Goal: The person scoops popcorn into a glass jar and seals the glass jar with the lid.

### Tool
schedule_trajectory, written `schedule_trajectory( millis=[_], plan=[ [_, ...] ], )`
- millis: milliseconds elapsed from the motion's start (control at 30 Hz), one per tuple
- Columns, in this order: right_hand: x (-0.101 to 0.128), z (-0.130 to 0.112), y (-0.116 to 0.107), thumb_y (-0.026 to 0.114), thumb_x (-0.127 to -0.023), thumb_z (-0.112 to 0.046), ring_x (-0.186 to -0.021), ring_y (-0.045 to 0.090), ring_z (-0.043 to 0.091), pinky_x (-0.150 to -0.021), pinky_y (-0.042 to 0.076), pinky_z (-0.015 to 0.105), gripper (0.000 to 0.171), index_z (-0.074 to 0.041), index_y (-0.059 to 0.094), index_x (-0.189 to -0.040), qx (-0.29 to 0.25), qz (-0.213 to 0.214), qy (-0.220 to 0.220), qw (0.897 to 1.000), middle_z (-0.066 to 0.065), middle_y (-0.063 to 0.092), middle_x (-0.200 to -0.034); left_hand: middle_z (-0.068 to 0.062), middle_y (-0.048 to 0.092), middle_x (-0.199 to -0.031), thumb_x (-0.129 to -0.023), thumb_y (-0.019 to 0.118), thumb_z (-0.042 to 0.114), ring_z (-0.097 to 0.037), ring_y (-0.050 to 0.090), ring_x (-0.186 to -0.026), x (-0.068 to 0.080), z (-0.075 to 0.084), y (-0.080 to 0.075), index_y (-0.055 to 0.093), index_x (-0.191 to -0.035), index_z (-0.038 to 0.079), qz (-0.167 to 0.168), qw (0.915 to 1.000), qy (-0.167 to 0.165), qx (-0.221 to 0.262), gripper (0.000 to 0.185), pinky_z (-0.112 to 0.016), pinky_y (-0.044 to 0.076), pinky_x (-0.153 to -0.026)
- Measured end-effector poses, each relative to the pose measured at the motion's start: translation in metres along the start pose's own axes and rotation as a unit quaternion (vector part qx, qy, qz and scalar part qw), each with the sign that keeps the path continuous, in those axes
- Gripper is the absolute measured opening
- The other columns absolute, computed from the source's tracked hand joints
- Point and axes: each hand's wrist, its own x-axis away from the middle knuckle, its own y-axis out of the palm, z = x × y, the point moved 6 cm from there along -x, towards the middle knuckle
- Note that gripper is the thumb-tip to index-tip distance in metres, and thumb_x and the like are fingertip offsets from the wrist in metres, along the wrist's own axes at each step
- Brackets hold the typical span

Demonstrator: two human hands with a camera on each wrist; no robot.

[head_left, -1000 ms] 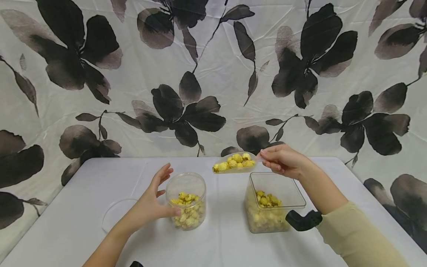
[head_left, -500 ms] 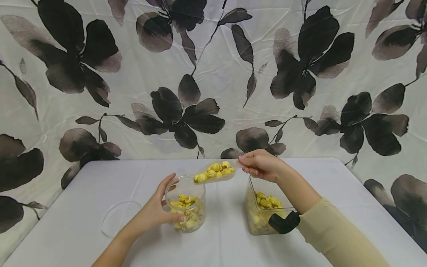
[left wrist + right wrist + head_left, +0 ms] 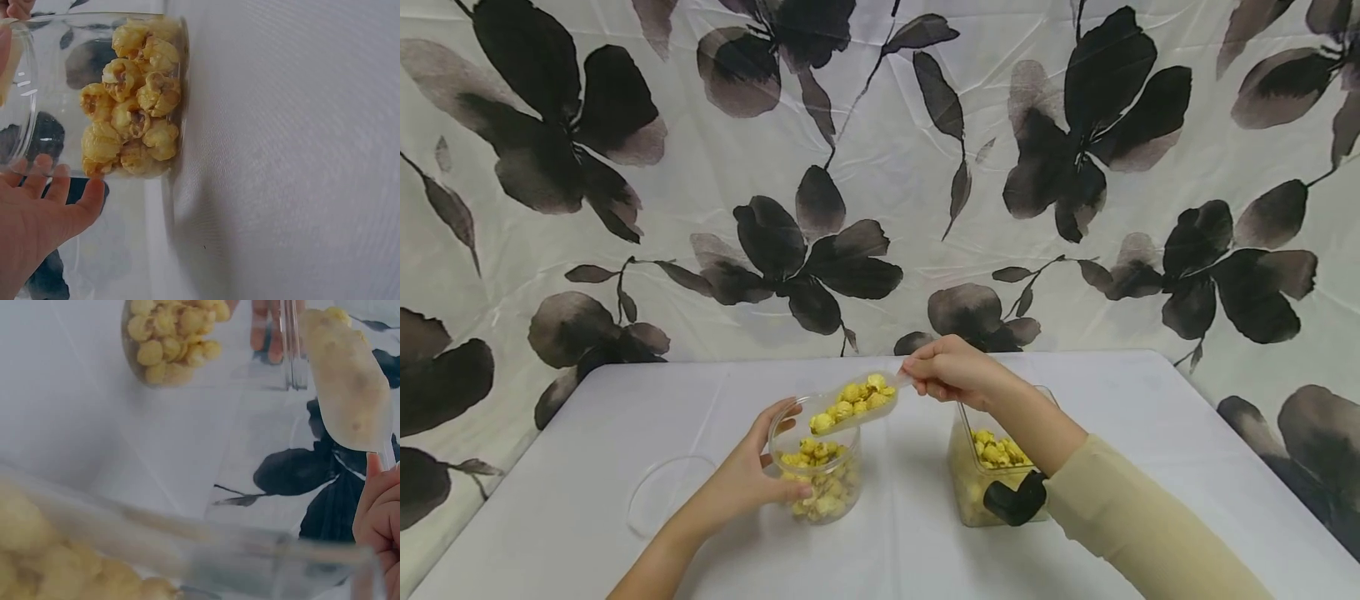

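Note:
A round clear jar partly filled with yellow popcorn stands on the white table. My left hand grips its left side, thumb in front. My right hand pinches the handle of a clear scoop loaded with popcorn, tilted down over the jar's mouth. In the right wrist view the scoop hangs above the jar. A square clear tub of popcorn stands under my right forearm.
A clear round lid lies on the table left of the jar. A floral black-and-white cloth hangs behind the table. The table edges run at the left and right.
My right hand has carried the loaded scoop leftward and down, from above the square tub to over the jar's mouth. My left hand has closed round the jar.

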Motion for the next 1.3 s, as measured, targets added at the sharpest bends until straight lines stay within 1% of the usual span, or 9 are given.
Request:
schedule_trajectory(
  millis=[300,400,567,667,800,933,1067,1233,1300],
  plan=[
    [-0.003,-0.016,0.009,0.05,-0.096,-0.01,-0.041,0.031,0.008,-0.041,0.023,0.019,0.024,0.01,0.064,-0.096,0.08,0.011,-0.036,0.996,0.002,0.048,-0.057,-0.011,0.026,-0.148,-0.069,0.083,0.017,-0.035,0.021,-0.135,0.0,0.0,-0.001,0.022,-0.145,0.016,-0.006,0.9999,-0.008,0.012,0.098,-0.064,0.025,-0.099],
    [-0.003,-0.022,0.011,0.05,-0.096,-0.01,-0.042,0.032,0.009,-0.042,0.024,0.02,0.024,0.009,0.065,-0.095,0.104,0.019,-0.051,0.993,0.003,0.048,-0.056,-0.01,0.026,-0.148,-0.069,0.083,0.018,-0.034,0.02,-0.136,0.0,-0.001,0.0,0.022,-0.145,0.016,-0.007,0.9998,-0.012,0.015,0.098,-0.064,0.024,-0.1],
    [-0.001,-0.028,0.014,0.051,-0.096,-0.01,-0.043,0.033,0.01,-0.044,0.027,0.022,0.023,0.007,0.067,-0.093,0.135,0.034,-0.071,0.988,0.003,0.048,-0.056,-0.01,0.026,-0.148,-0.069,0.083,0.018,-0.034,0.021,-0.135,-0.001,0.0,-0.001,0.021,-0.145,0.016,-0.006,0.9998,-0.009,0.015,0.098,-0.063,0.025,-0.1],
    [0.0,-0.029,0.015,0.051,-0.096,-0.009,-0.045,0.034,0.012,-0.046,0.029,0.023,0.022,0.006,0.067,-0.092,0.146,0.041,-0.075,0.986,0.004,0.048,-0.057,-0.011,0.026,-0.147,-0.068,0.083,0.017,-0.034,0.022,-0.135,-0.001,0.0,-0.001,0.021,-0.145,0.014,-0.006,0.9998,-0.008,0.017,0.099,-0.062,0.025,-0.101],
    [0.002,-0.032,0.018,0.052,-0.096,-0.009,-0.046,0.036,0.013,-0.047,0.031,0.024,0.021,0.003,0.068,-0.09,0.175,0.049,-0.089,0.979,0.003,0.049,-0.057,-0.011,0.027,-0.147,-0.068,0.084,0.016,-0.034,0.023,-0.134,0.0,0.0,-0.001,0.022,-0.145,0.013,-0.004,0.9999,-0.002,0.015,0.099,-0.062,0.025,-0.101],
    [0.006,-0.036,0.02,0.052,-0.095,-0.01,-0.046,0.037,0.013,-0.046,0.031,0.024,0.02,0.001,0.068,-0.088,0.202,0.056,-0.108,0.972,0.003,0.049,-0.058,-0.011,0.027,-0.147,-0.068,0.083,0.016,-0.035,0.023,-0.134,0.0,0.0,-0.002,0.022,-0.144,0.016,0.0,1.0,0.006,0.004,0.098,-0.063,0.026,-0.099],
    [0.008,-0.036,0.019,0.053,-0.095,-0.01,-0.047,0.038,0.013,-0.046,0.032,0.025,0.019,0.001,0.068,-0.088,0.194,0.051,-0.116,0.973,0.003,0.049,-0.058,-0.011,0.027,-0.147,-0.067,0.084,0.016,-0.035,0.022,-0.135,0.0,-0.001,-0.002,0.022,-0.145,0.016,-0.001,1.0,-0.003,0.008,0.099,-0.064,0.025,-0.1],
    [0.009,-0.029,0.013,0.053,-0.095,-0.011,-0.047,0.036,0.012,-0.047,0.03,0.024,0.02,0.003,0.066,-0.092,0.144,0.037,-0.094,0.984,0.003,0.048,-0.059,-0.009,0.027,-0.147,-0.067,0.084,0.017,-0.034,0.021,-0.135,0.0,-0.001,-0.001,0.021,-0.145,0.014,-0.003,0.9999,-0.007,0.012,0.1,-0.064,0.024,-0.1],
    [0.009,-0.025,0.009,0.052,-0.096,-0.012,-0.046,0.035,0.011,-0.046,0.028,0.022,0.021,0.005,0.065,-0.094,0.119,0.031,-0.08,0.989,0.003,0.049,-0.059,-0.009,0.027,-0.147,-0.068,0.083,0.018,-0.034,0.021,-0.135,0.0,-0.001,-0.001,0.021,-0.145,0.015,-0.005,0.9999,-0.006,0.011,0.1,-0.064,0.024,-0.1]
  ],
)
